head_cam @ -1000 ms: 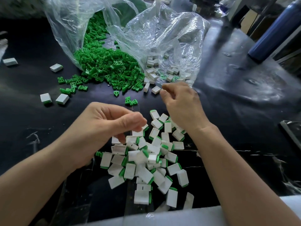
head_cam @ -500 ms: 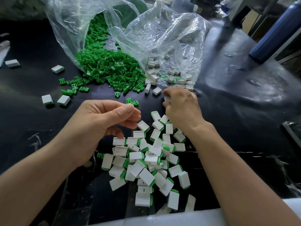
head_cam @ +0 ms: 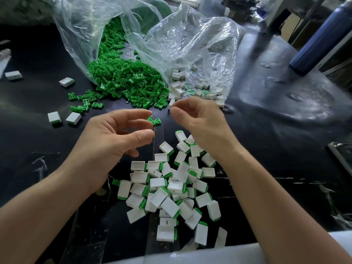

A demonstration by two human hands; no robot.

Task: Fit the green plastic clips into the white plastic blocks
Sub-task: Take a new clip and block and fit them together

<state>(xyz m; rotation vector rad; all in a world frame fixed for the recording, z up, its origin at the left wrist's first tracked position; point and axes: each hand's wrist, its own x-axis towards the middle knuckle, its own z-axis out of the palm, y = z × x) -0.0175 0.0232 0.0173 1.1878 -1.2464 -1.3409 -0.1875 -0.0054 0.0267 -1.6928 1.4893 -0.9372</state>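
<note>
A heap of green clips spills from a clear plastic bag at the back. Beside it, a second clear bag holds bare white blocks. Near me lies a pile of white blocks with green clips fitted. My left hand hovers left of this pile with fingers spread and nothing in it. Two loose green clips lie just beyond its fingertips. My right hand is raised above the pile's far end, its fingers loosely curled. Nothing shows between thumb and forefinger. A bare white block lies just beyond it.
Several loose white blocks and scattered green clips lie on the black tabletop at the left. A dark blue bottle stands at the back right. A metal tray edge shows at the right border.
My right hand has lifted off the far end of the fitted pile and loosened its fingers. My left hand has opened from a pinch and moved slightly forward.
</note>
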